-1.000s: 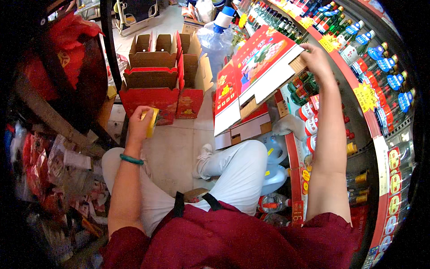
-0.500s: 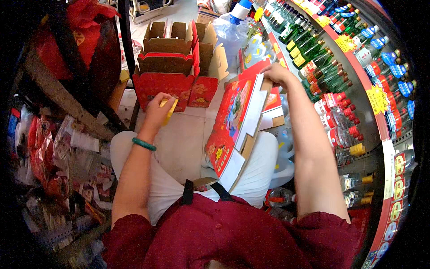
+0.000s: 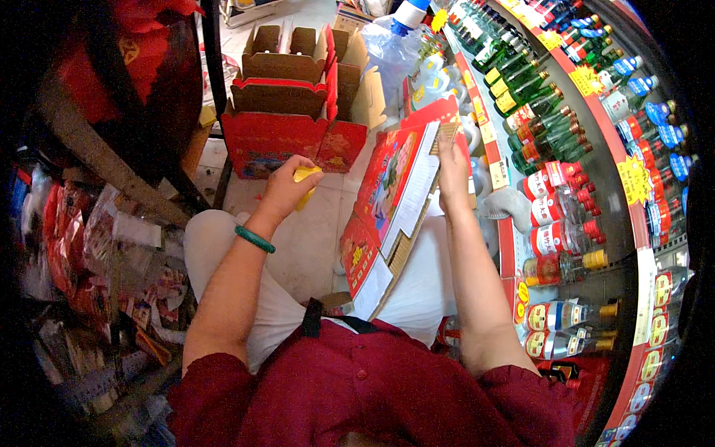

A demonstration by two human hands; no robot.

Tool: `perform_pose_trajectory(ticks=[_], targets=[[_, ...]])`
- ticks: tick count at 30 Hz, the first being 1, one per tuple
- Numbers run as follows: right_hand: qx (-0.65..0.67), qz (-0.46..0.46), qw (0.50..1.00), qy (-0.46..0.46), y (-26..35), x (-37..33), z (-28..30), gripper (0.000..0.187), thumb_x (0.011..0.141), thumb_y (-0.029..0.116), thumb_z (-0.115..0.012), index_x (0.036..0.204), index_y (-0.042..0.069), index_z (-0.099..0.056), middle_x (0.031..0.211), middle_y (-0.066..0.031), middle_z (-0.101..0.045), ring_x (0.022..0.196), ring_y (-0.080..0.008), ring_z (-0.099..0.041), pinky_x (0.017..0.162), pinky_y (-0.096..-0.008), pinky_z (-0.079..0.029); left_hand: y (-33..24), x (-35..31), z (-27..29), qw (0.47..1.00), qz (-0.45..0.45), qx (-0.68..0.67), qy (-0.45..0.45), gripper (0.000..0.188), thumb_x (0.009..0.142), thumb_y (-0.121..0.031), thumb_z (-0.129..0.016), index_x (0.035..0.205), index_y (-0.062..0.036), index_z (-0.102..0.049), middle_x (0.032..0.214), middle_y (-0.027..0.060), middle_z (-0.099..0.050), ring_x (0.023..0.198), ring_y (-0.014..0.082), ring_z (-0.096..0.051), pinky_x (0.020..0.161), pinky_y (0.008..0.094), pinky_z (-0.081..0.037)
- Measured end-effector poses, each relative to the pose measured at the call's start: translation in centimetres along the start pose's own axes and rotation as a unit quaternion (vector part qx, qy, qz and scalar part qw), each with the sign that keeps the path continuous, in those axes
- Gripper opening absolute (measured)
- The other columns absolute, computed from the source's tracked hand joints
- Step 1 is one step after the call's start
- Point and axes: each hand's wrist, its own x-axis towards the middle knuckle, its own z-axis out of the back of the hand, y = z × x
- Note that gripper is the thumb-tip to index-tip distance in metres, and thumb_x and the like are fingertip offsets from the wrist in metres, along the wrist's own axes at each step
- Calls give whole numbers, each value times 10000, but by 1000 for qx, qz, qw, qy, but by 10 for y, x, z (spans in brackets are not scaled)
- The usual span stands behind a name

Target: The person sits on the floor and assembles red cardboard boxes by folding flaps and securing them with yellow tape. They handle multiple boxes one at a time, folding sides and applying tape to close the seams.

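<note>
"What does your left hand have?"

"Your left hand (image 3: 293, 183) is closed on a small yellow object (image 3: 306, 186), with thumb and fingers curled round it; your fingers cover too much to tell what it is. A green bangle (image 3: 255, 239) circles that wrist."

"And your right hand?"

"Your right hand (image 3: 451, 173) is at the right side of the flattened red carton (image 3: 386, 190), its fingers close together against the brown corrugated edge. Part of the hand's inner side is hidden, so I cannot tell how firmly you grip."

"Where does that carton sit?"

"It slants in front of you, a little right of the middle, its near end over your lap and its printed face turned left. White flaps show along its right side."

"What else is around you?"

"Beyond your left hand, the open red boxes (image 3: 277, 141) stand grouped on the floor (image 3: 287, 253), brown insides showing. Farther off, to their right, is a clear jug (image 3: 389, 54) with a blue top. Along your right runs a shelf (image 3: 645, 298) with green bottles (image 3: 514, 97) toward its far end."
</note>
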Motion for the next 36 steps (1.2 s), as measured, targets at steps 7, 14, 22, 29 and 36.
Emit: perform_pose_trajectory(ticks=[7, 14, 22, 29, 36], targets=[[-52, -4, 996, 70, 9, -96, 5, 569, 791, 267, -668, 1226, 5, -411, 1042, -130, -596, 975, -225, -561, 889, -341, -416, -16, -24, -28, 995, 24, -11, 97, 336, 758, -243, -716, 984, -64, -546, 843, 72, -617, 758, 132, -583, 661, 293, -480], [-10, -75, 983, 168, -16, -142, 21, 745, 749, 189, -697, 1342, 27, -276, 1236, -153, -484, 1147, -228, -468, 975, -336, -363, -12, -39, -55, 988, 23, -27, 148, 492, 697, -283, -772, 1050, -50, -521, 882, 89, -621, 796, 158, -584, 691, 300, -484], [33, -109, 969, 217, -16, -147, 34, 679, 766, 119, -648, 1331, 1, -292, 1206, -124, -490, 1117, -202, -470, 963, -328, -372, -21, -60, -105, 990, 20, -1, 137, 644, 639, -334, -800, 1107, -11, -499, 991, 170, -607, 914, 242, -596, 790, 343, -473], [62, -160, 957, 233, -11, -152, 35, 602, 793, 181, -651, 1289, 3, -360, 1133, -91, -531, 1023, -174, -514, 903, -312, -415, -15, -64, -136, 988, -42, 56, 137, 653, 654, -289, -800, 1140, -14, -460, 995, 138, -602, 924, 213, -580, 808, 341, -474], [4, -105, 977, 187, -24, -152, 35, 445, 784, 145, -614, 1172, -15, -467, 1022, -126, -591, 919, -193, -567, 828, -323, -453, -18, -65, -139, 989, -42, 77, 117, 595, 664, -287, -785, 1114, -42, -481, 987, 159, -611, 908, 259, -602, 784, 361, -483]])
